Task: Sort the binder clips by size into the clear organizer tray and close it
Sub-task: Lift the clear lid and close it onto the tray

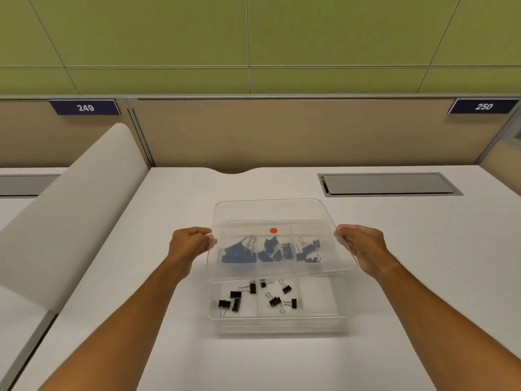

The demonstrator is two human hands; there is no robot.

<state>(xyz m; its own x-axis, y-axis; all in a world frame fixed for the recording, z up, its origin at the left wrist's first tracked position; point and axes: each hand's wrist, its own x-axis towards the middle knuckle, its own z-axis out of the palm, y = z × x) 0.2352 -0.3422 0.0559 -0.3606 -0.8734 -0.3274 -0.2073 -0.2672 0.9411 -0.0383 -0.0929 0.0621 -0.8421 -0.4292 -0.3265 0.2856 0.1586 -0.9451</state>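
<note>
Both hands' fingers grasping clear flat lid (282,210), left hand (189,241), right hand (363,246), over compartmented clear tray (277,320), black binder clips (235,299)

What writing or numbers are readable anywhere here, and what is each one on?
"249": white digits on a dark plate on the partition, upper left.
"250": white digits on a dark plate on the partition, upper right.
The red dot seen through the clear lid carries no text. Nothing else is readable.
</note>
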